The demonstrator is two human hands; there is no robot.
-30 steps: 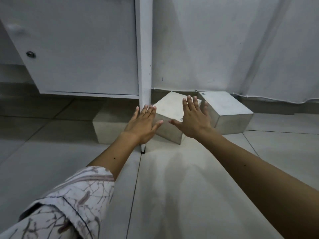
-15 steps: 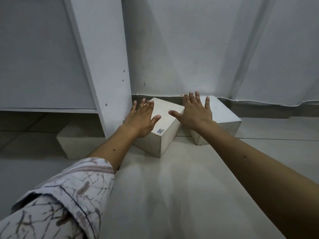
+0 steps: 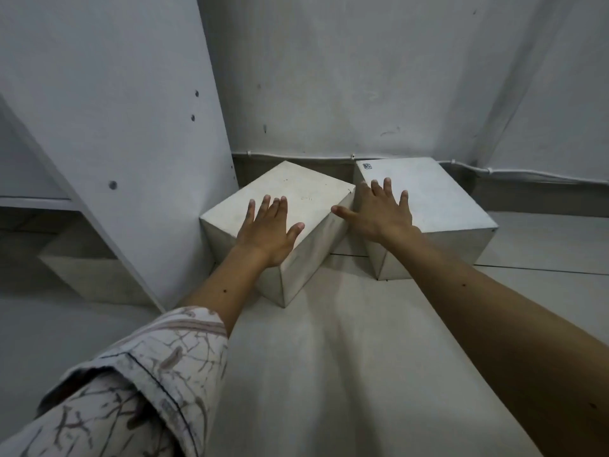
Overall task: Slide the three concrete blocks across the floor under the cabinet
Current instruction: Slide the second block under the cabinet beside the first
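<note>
Hands flat, fingers spread, gripping nothing: left hand point(image 3: 267, 231) on middle block point(image 3: 306, 206) touching cabinet side panel point(image 3: 131, 133); right hand point(image 3: 379, 215) on right block point(image 3: 441, 199) by wall; third block point(image 3: 89, 268) under cabinet, floor point(image 3: 329, 374) tiled

We find no legible text. The right concrete block point(image 3: 438, 196) carries a small square dark label point(image 3: 367, 166) at the far left corner of its top face; its pattern is too small for us to decode. The middle concrete block point(image 3: 296, 192) bears a faint mark point(image 3: 306, 198) on its top face, which we cannot read.
</note>
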